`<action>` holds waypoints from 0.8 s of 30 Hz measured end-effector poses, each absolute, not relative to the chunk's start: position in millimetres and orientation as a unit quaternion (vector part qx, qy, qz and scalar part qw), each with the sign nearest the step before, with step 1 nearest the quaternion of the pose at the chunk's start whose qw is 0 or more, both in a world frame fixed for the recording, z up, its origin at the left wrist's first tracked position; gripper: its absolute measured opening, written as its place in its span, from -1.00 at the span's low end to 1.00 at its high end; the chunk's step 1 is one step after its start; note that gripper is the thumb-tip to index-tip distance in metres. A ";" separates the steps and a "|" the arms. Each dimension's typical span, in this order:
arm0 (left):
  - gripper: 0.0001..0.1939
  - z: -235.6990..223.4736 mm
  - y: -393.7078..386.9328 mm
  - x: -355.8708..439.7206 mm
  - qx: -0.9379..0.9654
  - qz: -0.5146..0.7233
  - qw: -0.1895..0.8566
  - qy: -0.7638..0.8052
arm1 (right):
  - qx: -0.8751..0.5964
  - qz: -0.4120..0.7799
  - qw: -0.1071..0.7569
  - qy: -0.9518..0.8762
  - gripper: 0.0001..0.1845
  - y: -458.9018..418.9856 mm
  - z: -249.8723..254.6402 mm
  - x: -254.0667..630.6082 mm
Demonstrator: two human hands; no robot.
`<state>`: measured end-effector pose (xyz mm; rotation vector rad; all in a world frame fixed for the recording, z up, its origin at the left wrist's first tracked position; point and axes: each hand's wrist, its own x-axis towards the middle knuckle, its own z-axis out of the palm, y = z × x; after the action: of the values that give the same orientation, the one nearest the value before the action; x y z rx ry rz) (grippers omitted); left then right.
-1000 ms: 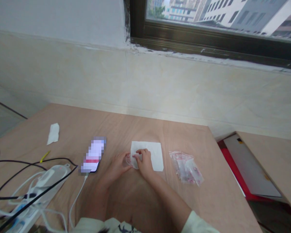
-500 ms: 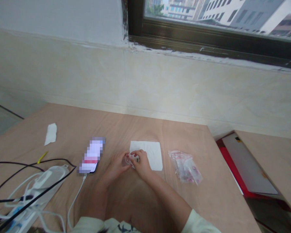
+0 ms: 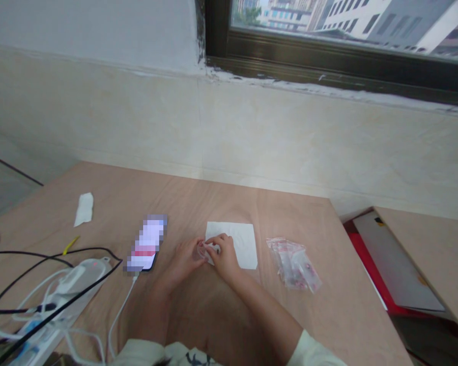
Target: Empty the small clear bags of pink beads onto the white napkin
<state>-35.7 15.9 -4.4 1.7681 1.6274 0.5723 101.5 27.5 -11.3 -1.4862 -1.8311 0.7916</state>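
While the left hand (image 3: 186, 257) holds clear plastic (image 3: 201, 250), lower centre, the right hand (image 3: 225, 256), narrowed, contents unclear, adjoins its right edge

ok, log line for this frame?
left hand: holds clear plastic | right hand: at its edge | white sheet: partly hidden by right hand | clear bags: right of sheet

There are two white sheets (image 3: 245, 245) (image 3: 84, 209) and one phone (image 3: 147, 244)

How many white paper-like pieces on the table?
2: a small scrap left of the phone, and a larger sheet in the middle, partly covered by the right hand. Any under that hand would be hidden.
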 end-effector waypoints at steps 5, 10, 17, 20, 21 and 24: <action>-0.55 -1.9 15.4 -35.9 0.670 0.242 0.325 0.623 | -0.567 0.271 0.267 -0.730 -0.75 22.6 -16.6 117.5; -0.52 -1.2 13.0 -38.0 0.674 0.254 0.327 0.612 | -0.555 0.240 0.203 -0.770 -0.75 22.7 -32.0 126.5; -0.50 -3.9 8.8 -31.9 0.671 0.278 0.352 0.590 | -0.589 0.275 0.300 -0.698 -0.88 21.4 -14.3 130.3; -0.51 -6.9 9.2 -22.8 0.664 0.296 0.373 0.576 | -0.571 0.304 0.368 -0.668 -0.96 15.2 8.4 127.7; -0.52 -7.2 9.6 -18.7 0.660 0.305 0.378 0.572 | -0.560 0.310 0.375 -0.671 -0.95 12.0 15.3 125.8; -0.53 -3.9 9.5 -6.2 0.640 0.342 0.389 0.568 | -0.560 0.306 0.370 -0.675 -0.90 1.7 28.4 120.8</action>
<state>-6.2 9.5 -3.9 1.6262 1.4447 0.8683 120.8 1.7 28.4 -1.4362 -1.7322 0.7839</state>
